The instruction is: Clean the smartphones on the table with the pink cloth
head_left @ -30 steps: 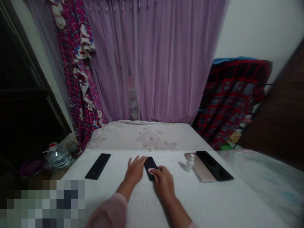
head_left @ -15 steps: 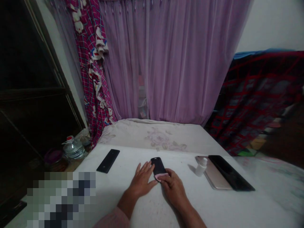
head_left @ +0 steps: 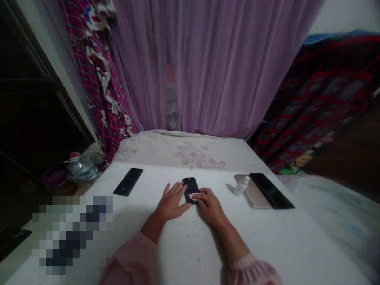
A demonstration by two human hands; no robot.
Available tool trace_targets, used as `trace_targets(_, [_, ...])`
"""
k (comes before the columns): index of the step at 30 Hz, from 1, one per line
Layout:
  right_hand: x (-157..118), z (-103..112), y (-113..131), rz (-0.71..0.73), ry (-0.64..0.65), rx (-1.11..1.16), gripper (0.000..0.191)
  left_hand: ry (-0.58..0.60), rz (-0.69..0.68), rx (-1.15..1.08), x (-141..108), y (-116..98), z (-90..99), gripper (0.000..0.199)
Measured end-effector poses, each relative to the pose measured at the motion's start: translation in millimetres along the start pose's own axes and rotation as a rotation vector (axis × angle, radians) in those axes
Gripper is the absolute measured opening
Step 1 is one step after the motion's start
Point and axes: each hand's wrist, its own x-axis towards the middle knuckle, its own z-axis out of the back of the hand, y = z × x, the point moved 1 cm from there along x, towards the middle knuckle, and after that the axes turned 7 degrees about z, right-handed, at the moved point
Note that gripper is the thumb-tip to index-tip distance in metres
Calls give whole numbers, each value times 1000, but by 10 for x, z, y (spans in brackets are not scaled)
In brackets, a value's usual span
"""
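A black smartphone lies flat on the white cover in front of me. My left hand is open, its fingers spread and their tips at the phone's left edge. Pinched in my right hand is a small pink cloth, pressed on the lower part of the phone's screen. My fingers and the cloth hide part of that lower end.
A dark phone lies to the left. On the right stand a small white bottle, a rose-gold tablet and a black flat device. A large water bottle is beyond the left edge. Purple curtains hang behind.
The cloth has moved up from the phone's bottom end onto its lower screen, with my right hand. My left hand stays at the phone's left edge. The view has tilted down.
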Motion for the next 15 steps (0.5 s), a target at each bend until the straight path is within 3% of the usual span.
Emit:
trace_targets(6, [-42,92,-25,43,97,50,26,35,-2,-18,10,5,1,68])
trace_targets(15, [230,19,36,-74,34,-96,30,9,-4,-49,11,-27,19,66])
